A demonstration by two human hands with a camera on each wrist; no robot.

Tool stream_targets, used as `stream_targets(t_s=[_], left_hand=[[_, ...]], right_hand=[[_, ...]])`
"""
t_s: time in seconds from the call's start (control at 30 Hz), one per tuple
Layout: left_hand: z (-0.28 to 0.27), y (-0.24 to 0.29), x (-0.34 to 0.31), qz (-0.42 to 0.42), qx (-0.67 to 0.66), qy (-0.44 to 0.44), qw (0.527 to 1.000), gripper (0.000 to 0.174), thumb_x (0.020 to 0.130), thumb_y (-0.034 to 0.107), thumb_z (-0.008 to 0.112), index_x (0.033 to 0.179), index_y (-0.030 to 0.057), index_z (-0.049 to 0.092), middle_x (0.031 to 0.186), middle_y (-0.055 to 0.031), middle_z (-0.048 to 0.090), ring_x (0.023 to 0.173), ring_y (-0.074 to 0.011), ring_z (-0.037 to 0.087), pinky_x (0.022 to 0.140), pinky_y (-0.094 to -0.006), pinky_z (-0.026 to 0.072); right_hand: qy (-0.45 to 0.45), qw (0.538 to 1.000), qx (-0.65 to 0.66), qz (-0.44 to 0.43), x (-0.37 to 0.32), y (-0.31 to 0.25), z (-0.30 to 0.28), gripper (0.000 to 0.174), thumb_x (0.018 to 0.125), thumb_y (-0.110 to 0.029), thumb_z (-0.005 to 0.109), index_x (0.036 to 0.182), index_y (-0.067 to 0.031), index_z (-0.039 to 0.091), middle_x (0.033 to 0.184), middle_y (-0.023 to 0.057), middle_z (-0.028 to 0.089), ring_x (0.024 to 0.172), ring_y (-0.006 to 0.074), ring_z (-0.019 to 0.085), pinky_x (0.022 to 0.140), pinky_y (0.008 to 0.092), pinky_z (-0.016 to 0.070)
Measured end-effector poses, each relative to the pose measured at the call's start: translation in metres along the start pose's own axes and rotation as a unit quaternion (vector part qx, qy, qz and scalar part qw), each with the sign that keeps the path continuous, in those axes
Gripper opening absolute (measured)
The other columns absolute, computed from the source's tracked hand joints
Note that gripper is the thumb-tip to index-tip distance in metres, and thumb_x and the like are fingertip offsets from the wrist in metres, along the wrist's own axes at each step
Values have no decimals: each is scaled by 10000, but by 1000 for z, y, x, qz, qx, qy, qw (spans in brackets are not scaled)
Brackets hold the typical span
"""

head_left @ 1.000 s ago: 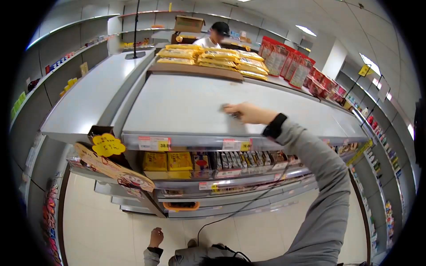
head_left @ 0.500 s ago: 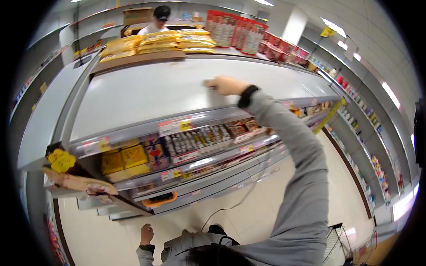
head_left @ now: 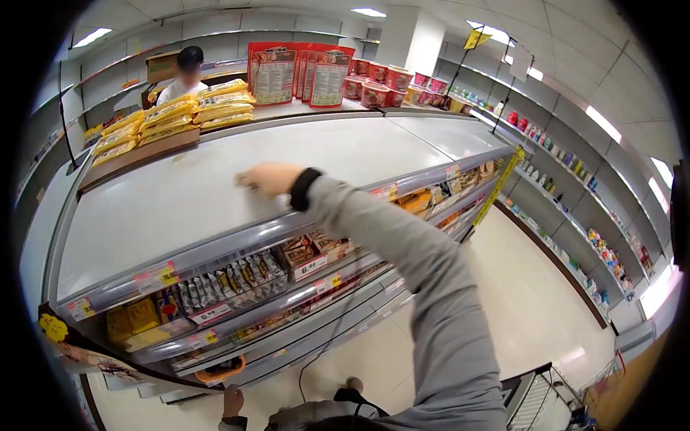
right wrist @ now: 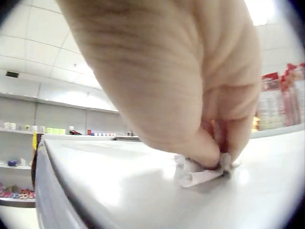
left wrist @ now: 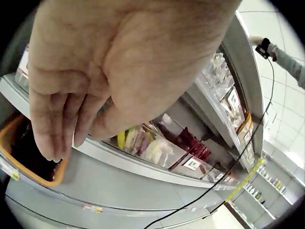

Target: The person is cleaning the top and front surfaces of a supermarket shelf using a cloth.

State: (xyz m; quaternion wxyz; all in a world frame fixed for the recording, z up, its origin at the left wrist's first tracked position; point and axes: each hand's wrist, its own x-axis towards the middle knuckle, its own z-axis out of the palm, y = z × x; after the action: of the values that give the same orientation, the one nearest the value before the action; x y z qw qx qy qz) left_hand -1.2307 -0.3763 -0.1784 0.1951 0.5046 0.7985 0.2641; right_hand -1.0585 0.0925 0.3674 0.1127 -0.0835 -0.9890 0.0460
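Note:
My right hand (head_left: 269,179) is on the broad pale top shelf (head_left: 180,208), arm stretched forward. In the right wrist view its thumb and fingers pinch a crumpled white tissue (right wrist: 193,176), pressed down on the glossy surface. The hand covers part of the tissue. My left hand (head_left: 233,401) hangs low in front of the shelf unit, its fingers loosely bent and holding nothing. Seen from the left wrist, its fingertips overlap an orange basket (left wrist: 55,181) with dark contents on a lower shelf.
Stacked yellow packets (head_left: 169,118), red pouches (head_left: 330,79) and red tubs (head_left: 374,93) stand along the shelf's back. Behind the packets is another person (head_left: 183,90). Price-tag rails line the front edge. A black cable (head_left: 323,352) hangs before the unit; a wire cart (head_left: 535,406) stands lower right.
The head view has swung to the right, so the shelf appears farther left. My right hand has slid somewhat right along the shelf top, past the yellow packets' end. My left hand stays low.

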Motion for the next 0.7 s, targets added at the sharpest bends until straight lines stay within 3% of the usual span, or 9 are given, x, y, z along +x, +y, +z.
stream_targets(t_s=[0.13, 0.17, 0.2, 0.27, 0.37, 0.47, 0.57, 0.6, 0.7], left_hand=[[44, 63, 11, -21, -56, -33, 998, 207, 850, 69, 532, 999, -37, 628, 995, -244, 635, 939, -411, 600, 789, -470, 504], [55, 78, 13, -18, -58, -25, 998, 215, 850, 72, 531, 1008, -36, 628, 996, -247, 634, 940, -410, 600, 792, -472, 504], [65, 93, 13, -16, -60, -16, 998, 222, 851, 75, 529, 1018, -34, 628, 997, -251, 634, 942, -409, 600, 795, -475, 505], [83, 121, 12, -47, -64, -12, 997, 228, 851, 75, 528, 1025, -33, 630, 1003, -256, 633, 945, -408, 601, 801, -475, 507], [115, 148, 4, -74, -73, 2, 995, 232, 853, 76, 527, 1029, -33, 634, 1009, -256, 637, 945, -407, 605, 810, -473, 510], [125, 184, -1, -88, -75, 9, 993, 231, 858, 77, 526, 1023, -40, 638, 1011, -246, 645, 935, -404, 613, 812, -469, 515], [138, 207, 12, -116, -83, -26, 989, 240, 867, 76, 522, 1036, -47, 639, 1022, -241, 648, 919, -380, 630, 793, -453, 532], [137, 212, 15, -118, -90, -34, 988, 242, 866, 75, 522, 1039, -47, 639, 1020, -242, 648, 921, -374, 632, 786, -449, 535], [147, 205, 30, -120, -78, -37, 989, 247, 864, 88, 532, 1043, -46, 636, 986, -230, 657, 908, -372, 634, 779, -455, 535]], right_hand=[[-5, 988, -97, 118, -131, 141, -44, 314, 893, -104, 505, 1189, -83, 609, 1032, 197, 671, 955, 345, 648, 865, 409, 503], [-58, 966, -83, 239, -155, 153, -62, 319, 885, -87, 508, 1182, -91, 622, 1014, 193, 676, 934, 339, 654, 858, 413, 503], [-40, 972, -81, 216, -178, 200, -62, 410, 724, -15, 619, 1132, -53, 643, 972, 211, 681, 897, 345, 649, 829, 400, 495], [-52, 962, -78, 255, -199, 208, -83, 380, 736, -6, 597, 1108, -53, 658, 962, 216, 679, 885, 342, 655, 810, 404, 504], [-70, 965, -154, 201, -172, 192, -81, 382, 744, 1, 570, 1114, -51, 650, 941, 209, 680, 870, 348, 656, 783, 416, 512], [-8, 997, -72, -8, -117, 188, -39, 383, 784, -41, 541, 1162, -49, 602, 933, 206, 672, 852, 372, 644, 785, 436, 513], [11, 998, -25, -65, -67, 100, -18, 381, 788, -41, 540, 1163, -37, 607, 993, 179, 681, 912, 356, 641, 838, 423, 509], [66, 979, 16, -191, -35, 107, 14, 381, 779, -33, 547, 1153, -35, 619, 991, 169, 684, 925, 340, 642, 851, 411, 506], [51, 986, 44, -153, -51, 37, -9, 233, 782, -42, 570, 990, -29, 675, 931, 193, 679, 886, 364, 645, 817, 418, 508]])
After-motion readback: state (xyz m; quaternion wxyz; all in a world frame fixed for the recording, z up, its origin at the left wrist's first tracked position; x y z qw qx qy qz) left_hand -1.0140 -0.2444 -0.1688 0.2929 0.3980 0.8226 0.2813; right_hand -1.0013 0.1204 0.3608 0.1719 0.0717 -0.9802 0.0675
